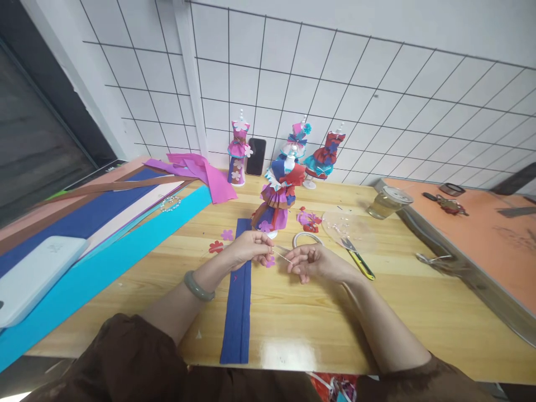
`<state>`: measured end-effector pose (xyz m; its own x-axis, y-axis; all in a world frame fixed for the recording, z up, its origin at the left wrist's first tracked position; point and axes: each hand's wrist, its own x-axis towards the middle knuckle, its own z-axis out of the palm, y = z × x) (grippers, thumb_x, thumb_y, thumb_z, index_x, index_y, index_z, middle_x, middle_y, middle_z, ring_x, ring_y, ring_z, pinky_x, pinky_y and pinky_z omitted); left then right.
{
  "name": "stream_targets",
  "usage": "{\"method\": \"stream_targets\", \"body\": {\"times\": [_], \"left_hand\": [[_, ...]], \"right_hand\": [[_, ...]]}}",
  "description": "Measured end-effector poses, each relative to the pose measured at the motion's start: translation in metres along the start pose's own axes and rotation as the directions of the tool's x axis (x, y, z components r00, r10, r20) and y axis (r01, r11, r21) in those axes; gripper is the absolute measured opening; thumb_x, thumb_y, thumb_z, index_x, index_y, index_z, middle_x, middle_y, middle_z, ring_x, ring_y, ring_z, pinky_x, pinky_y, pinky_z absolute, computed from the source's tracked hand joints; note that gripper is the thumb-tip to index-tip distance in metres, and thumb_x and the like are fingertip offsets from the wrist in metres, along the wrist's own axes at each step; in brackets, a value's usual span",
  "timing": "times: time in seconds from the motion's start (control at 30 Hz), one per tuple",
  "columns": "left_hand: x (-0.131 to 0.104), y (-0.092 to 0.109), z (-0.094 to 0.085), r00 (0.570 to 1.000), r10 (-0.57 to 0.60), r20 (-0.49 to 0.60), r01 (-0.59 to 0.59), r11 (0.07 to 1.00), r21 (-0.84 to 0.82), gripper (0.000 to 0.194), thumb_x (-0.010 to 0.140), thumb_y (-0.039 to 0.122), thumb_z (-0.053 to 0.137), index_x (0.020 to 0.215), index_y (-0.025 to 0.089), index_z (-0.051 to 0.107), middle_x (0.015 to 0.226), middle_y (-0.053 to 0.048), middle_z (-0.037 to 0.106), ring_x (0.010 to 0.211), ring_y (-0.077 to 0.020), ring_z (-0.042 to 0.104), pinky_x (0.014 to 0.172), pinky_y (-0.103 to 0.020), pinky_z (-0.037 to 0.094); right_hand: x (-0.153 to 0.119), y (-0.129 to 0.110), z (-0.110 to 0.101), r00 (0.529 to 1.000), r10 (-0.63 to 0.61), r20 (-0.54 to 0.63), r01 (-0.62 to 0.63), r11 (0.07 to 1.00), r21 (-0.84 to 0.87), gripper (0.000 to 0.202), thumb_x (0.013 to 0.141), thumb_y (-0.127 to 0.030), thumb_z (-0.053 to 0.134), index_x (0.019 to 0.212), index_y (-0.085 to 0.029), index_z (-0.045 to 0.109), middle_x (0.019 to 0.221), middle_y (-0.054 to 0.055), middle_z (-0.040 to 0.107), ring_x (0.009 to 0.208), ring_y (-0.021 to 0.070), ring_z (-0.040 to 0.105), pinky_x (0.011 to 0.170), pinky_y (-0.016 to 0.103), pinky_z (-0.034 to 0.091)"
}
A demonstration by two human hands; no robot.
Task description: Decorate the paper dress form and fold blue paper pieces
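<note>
We pinch a seemingly unattached string [282,257] between the fingers of left hand [253,248] and right hand [307,261], midway to the table [439,312]'s far edge, before four apparently near-finished paper dresses [274,196].

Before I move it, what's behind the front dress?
Another dress, with a pink top and white skirt. The front dress covers its base, so that can't be seen.

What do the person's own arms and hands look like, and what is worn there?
Dark brown sleeves cover the upper arms and leave both forearms bare. A smooth, rounded grey-green bangle circles the left one. The left hand and right hand wear no gloves; the right wrist shows no bracelet.
</note>
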<state>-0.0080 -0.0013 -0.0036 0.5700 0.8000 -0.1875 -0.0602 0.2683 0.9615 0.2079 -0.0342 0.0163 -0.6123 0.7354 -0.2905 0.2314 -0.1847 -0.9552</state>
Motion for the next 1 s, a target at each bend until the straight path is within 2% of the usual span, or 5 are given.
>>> {"method": "stream_targets", "body": {"times": [0.13, 0.27, 0.47, 0.73, 1.0], "left_hand": [[-0.001, 0.0, -0.001, 1.0, 0.007, 0.016, -0.007, 1.0, 0.021, 0.026, 0.063, 0.022, 0.066, 0.083, 0.008, 0.056, 0.06, -0.004, 0.061, 0.047, -0.0097, 0.057, 0.046, -0.02, 0.044], [0.0, -0.002, -0.003, 0.999, 0.012, 0.035, -0.014, 0.998, 0.06, 0.025, 0.062, 0.022, 0.067, 0.08, 0.007, 0.059, 0.065, -0.007, 0.062, 0.05, -0.0103, 0.057, 0.051, -0.023, 0.046], [0.0, -0.005, -0.004, 0.997, 0.024, 0.069, -0.029, 0.996, 0.079, 0.029, 0.061, 0.026, 0.068, 0.081, 0.007, 0.06, 0.068, -0.009, 0.064, 0.055, -0.0119, 0.059, 0.057, -0.026, 0.047], [0.002, -0.005, -0.003, 0.997, 0.016, 0.077, -0.023, 0.995, 0.102, 0.03, 0.06, 0.026, 0.069, 0.082, 0.007, 0.059, 0.069, -0.01, 0.064, 0.057, -0.0125, 0.06, 0.058, -0.027, 0.049], [0.002, -0.002, -0.002, 0.996, 0.025, 0.081, -0.036, 0.989, 0.143, 0.028, 0.062, 0.02, 0.066, 0.086, 0.008, 0.059, 0.067, -0.006, 0.063, 0.055, -0.0107, 0.059, 0.056, -0.024, 0.047]], "right_hand": [[0.001, 0.0, 0.004, 0.997, -0.009, -0.08, 0.01, 1.0, 0.013, 0.039, 0.061, -0.035, 0.069, 0.091, -0.013, 0.055, 0.078, 0.005, 0.063, 0.055, 0.0093, 0.057, 0.052, 0.023, 0.048], [0.002, 0.004, 0.004, 0.985, -0.052, -0.162, 0.051, 0.999, -0.009, 0.035, 0.061, -0.035, 0.069, 0.085, -0.014, 0.054, 0.073, 0.003, 0.061, 0.06, 0.0113, 0.058, 0.055, 0.024, 0.048], [0.001, 0.005, -0.001, 0.954, -0.127, -0.271, 0.086, 0.984, -0.159, 0.032, 0.062, -0.039, 0.067, 0.079, -0.016, 0.054, 0.071, 0.003, 0.061, 0.062, 0.0126, 0.058, 0.061, 0.028, 0.047], [-0.001, 0.001, 0.001, 0.94, -0.15, -0.305, 0.075, 0.967, -0.244, 0.03, 0.062, -0.039, 0.066, 0.079, -0.017, 0.055, 0.07, 0.002, 0.062, 0.064, 0.0139, 0.058, 0.062, 0.027, 0.045], [-0.004, -0.004, 0.0, 0.944, -0.168, -0.286, 0.087, 0.957, -0.276, 0.023, 0.072, -0.039, 0.057, 0.079, -0.016, 0.058, 0.069, 0.002, 0.059, 0.063, 0.0134, 0.055, 0.058, 0.026, 0.043]]}}
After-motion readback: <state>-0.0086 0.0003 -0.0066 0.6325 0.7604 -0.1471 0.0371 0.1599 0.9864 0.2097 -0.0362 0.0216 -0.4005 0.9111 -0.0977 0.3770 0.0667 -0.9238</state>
